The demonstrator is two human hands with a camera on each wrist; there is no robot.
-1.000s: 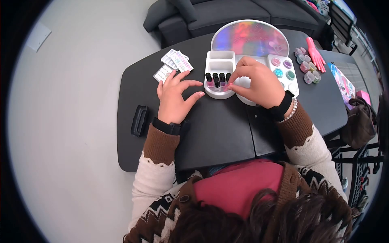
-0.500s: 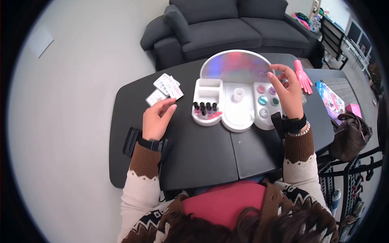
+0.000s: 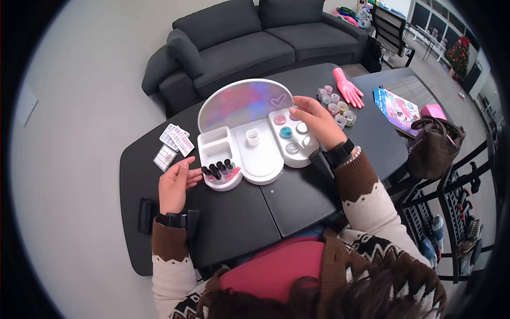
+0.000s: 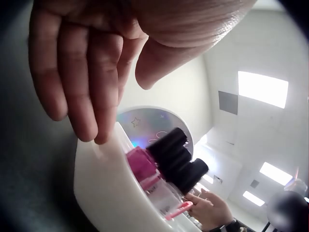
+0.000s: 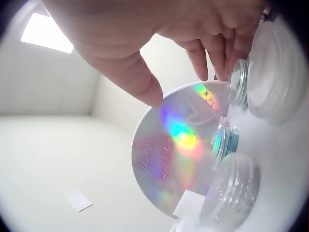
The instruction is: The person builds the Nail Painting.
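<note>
A white nail-art station (image 3: 258,161) with a shiny rainbow backboard (image 3: 244,106) stands on the dark table. My left hand (image 3: 174,189) is at its front left side, fairly straight fingertips right at the outer wall in the left wrist view. Just inside that wall are several black-capped nail polish bottles (image 3: 215,170) and a pink stick (image 3: 232,174). My right hand (image 3: 321,125) reaches over the right section, thumb apart from the extended fingers, above round glitter pots (image 3: 286,133). A small white cup (image 3: 253,137) sits in the middle section. Neither hand holds anything.
Nail sheets (image 3: 177,139) and a clear box (image 3: 164,158) lie at left, near a black case (image 3: 145,215). To the right are several small jars (image 3: 333,109), a pink model hand (image 3: 348,87), a printed package (image 3: 397,111) and a brown bag (image 3: 438,146).
The right hand has left the bottles and moved to the station's right side; the pink stick lies by the bottles. The left hand has come to the station's left wall. The head view has shifted.
</note>
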